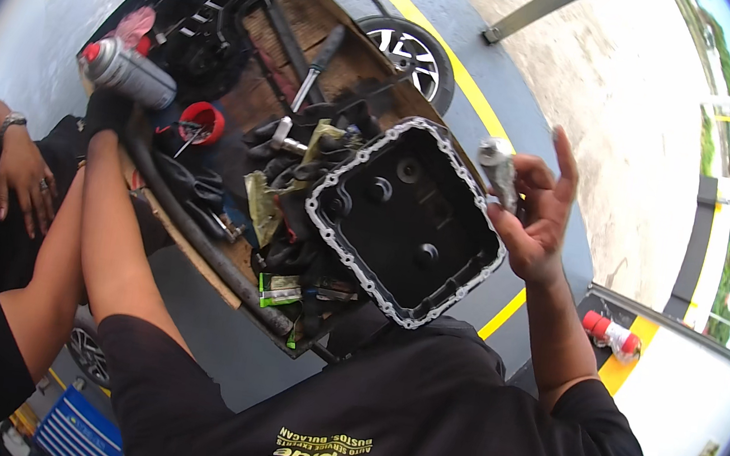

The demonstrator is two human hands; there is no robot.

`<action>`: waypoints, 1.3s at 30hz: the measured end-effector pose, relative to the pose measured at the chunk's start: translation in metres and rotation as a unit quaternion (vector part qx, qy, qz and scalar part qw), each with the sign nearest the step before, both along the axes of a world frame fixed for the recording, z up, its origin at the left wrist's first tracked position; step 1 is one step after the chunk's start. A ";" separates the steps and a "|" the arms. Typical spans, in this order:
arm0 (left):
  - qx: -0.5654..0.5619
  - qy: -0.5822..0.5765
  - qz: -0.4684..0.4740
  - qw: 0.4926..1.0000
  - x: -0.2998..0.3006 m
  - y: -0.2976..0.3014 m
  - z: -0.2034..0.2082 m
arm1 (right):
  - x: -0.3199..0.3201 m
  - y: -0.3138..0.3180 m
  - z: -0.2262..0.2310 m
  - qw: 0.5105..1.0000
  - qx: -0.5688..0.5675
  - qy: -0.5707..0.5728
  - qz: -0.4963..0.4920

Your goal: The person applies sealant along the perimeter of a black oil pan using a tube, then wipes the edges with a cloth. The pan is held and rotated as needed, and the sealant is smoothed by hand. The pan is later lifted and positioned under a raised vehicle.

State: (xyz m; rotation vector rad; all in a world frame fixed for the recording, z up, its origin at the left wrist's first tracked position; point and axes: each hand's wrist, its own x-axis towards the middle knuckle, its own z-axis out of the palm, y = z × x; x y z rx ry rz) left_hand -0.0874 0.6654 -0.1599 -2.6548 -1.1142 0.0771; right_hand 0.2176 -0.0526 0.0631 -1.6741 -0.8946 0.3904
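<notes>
My right hand is closed round a crumpled silvery tube, one finger raised, beside the right edge of an oil pan. The pan is black inside, with a pale rim full of bolt holes, and sits tilted on the bench corner. My left forearm reaches to the far left, where my left hand looks dark, as if gloved. Its fingers cannot be made out. Just above it a grey spray can with a red nozzle leans over the bench, and a red cup with small tools stands to its right.
A ratchet-like tool, a screwdriver, rags and torn packets crowd the wooden bench. Another person's hand hangs at the left. A wheel lies beyond the bench; a red-capped bottle stands right.
</notes>
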 end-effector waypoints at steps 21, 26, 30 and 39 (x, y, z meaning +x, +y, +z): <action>-0.730 -0.650 -0.009 0.211 0.164 -0.603 0.271 | 0.015 -0.074 0.047 0.968 0.143 -0.149 0.141; -0.710 -0.671 -0.017 0.213 0.216 -0.652 0.282 | 0.077 -0.113 0.055 0.958 0.145 -0.201 0.141; -0.679 -0.693 0.002 0.243 0.276 -0.696 0.281 | 0.143 -0.141 0.056 0.950 0.184 -0.218 0.123; -0.594 -0.734 0.027 0.329 0.385 -0.768 0.302 | 0.274 -0.183 0.081 0.913 0.140 -0.343 0.170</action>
